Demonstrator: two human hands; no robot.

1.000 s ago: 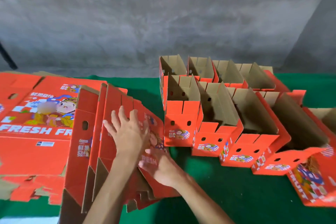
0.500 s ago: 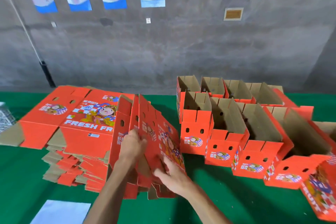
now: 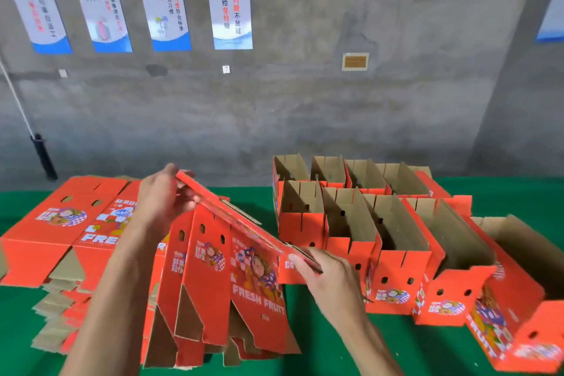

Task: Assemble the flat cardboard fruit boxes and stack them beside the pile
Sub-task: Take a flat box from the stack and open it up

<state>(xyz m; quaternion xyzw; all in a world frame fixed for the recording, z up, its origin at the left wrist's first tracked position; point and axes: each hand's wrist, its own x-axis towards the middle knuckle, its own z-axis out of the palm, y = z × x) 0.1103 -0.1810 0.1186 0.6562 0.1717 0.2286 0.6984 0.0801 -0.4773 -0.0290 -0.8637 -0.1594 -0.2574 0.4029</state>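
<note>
I hold one flat red fruit box [image 3: 241, 223] lifted edge-on above several other flat boxes [image 3: 210, 278] that lean against the pile. My left hand [image 3: 161, 201] grips its upper far corner. My right hand [image 3: 329, 281] pinches its lower near end. A low pile of flat boxes [image 3: 55, 238] lies on the left of the green table [image 3: 335, 348]. Several assembled open boxes [image 3: 351, 223] stand in two rows on the right.
A grey concrete wall [image 3: 305, 116] with several blue and white posters [image 3: 229, 0] rises behind the table. A dark pole base [image 3: 44, 159] stands at the far left. One assembled box [image 3: 518, 299] lies tilted at the right edge.
Both hands have lifted one flat box off the leaning stack, raising its far end. The view has tilted upward, showing more wall and the posters.
</note>
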